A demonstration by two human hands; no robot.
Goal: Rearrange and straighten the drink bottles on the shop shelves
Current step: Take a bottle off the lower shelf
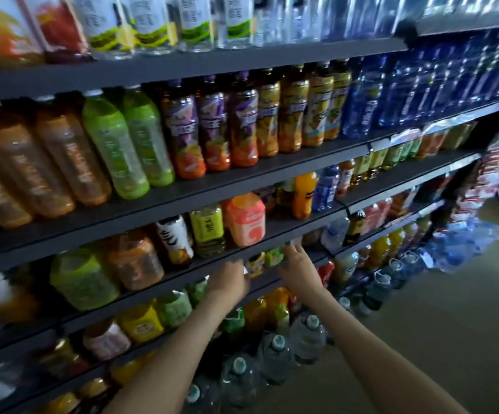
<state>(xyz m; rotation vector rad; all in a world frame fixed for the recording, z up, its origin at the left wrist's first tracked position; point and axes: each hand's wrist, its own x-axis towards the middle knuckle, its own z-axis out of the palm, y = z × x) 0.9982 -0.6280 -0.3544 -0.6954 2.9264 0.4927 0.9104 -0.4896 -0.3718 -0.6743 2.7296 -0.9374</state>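
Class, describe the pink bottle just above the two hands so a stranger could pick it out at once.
Among the dark shelves of drinks, find the shelf just above the left hand and right hand. There the pink bottle stands beside a yellow-green bottle. It alone is salmon pink with an orange top.

Tiers of dark grey metal shelving (287,227) line a dim shop aisle above a plain beige floor (451,324). Blue plastic-wrapped packs (466,243) lie heaped at the far end, where the light is brighter and cooler.
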